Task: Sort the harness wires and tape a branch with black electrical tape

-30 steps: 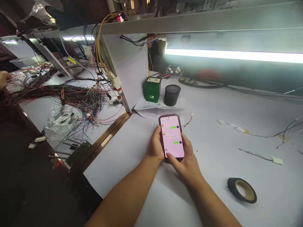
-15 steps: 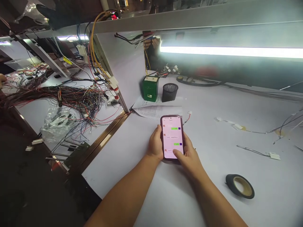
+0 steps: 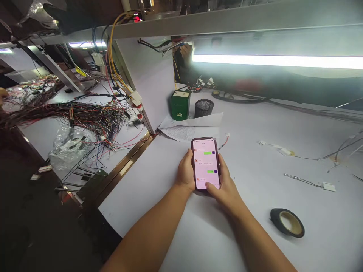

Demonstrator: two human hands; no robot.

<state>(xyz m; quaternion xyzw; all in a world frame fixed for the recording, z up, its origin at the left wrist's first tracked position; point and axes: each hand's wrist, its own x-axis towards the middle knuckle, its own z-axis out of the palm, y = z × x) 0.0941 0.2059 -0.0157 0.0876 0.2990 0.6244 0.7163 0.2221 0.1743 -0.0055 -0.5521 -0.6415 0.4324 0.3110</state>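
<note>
A smartphone (image 3: 204,164) with a lit chat screen is held upright above the white table, near the middle of the head view. My left hand (image 3: 186,172) grips its left edge, the thumb along the side. On the other side, my right hand (image 3: 225,185) holds the right edge, its thumb over the lower part of the screen. The fingers behind the phone are hidden. Just beyond the phone lie printed paper sheets (image 3: 184,132), one with a raised edge. A small connector with a red wire (image 3: 226,140) rests right of the phone's top.
A roll of black tape (image 3: 287,223) lies at the right front. White connectors with wires (image 3: 329,186) are scattered on the right. Behind stand a green box (image 3: 180,105) and a black mesh cup (image 3: 203,108). A wire bundle (image 3: 70,113) covers the left-hand bench, near a person's hand (image 3: 3,94).
The phone and my right thumb have shifted slightly left and the thumb a little lower. A paper edge has lifted in front of the mesh cup.
</note>
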